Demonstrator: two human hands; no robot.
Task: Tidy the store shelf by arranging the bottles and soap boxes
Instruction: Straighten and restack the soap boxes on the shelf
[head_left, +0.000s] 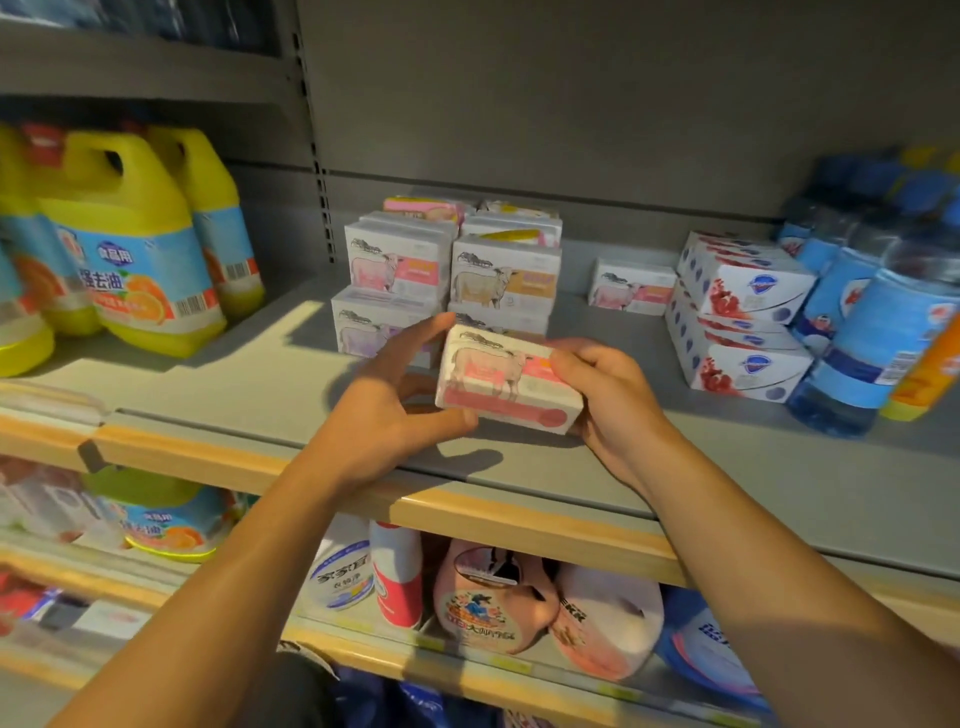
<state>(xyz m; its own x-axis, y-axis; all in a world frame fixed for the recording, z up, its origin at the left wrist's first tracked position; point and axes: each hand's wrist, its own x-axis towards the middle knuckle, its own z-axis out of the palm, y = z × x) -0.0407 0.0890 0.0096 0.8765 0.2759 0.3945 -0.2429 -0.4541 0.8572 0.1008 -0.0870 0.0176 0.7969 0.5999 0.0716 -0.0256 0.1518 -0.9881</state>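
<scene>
Both hands hold one white and pink soap box with a sheep picture (506, 382) just above the grey shelf (260, 384). My left hand (400, 400) grips its left end, thumb below and fingers above. My right hand (608, 395) grips its right end. Behind it stands a stack of similar sheep soap boxes (452, 270), two high in several rows. A single sheep box (631, 287) stands alone further right. Stacked white boxes with a red fruit picture (737, 317) sit right of that.
Yellow detergent jugs (130, 239) stand at the left of the shelf. Blue-labelled water bottles (872, 322) crowd the right end. The shelf below holds tubs and pink pouches (493, 597). A wood-coloured strip (467, 514) edges the shelf front.
</scene>
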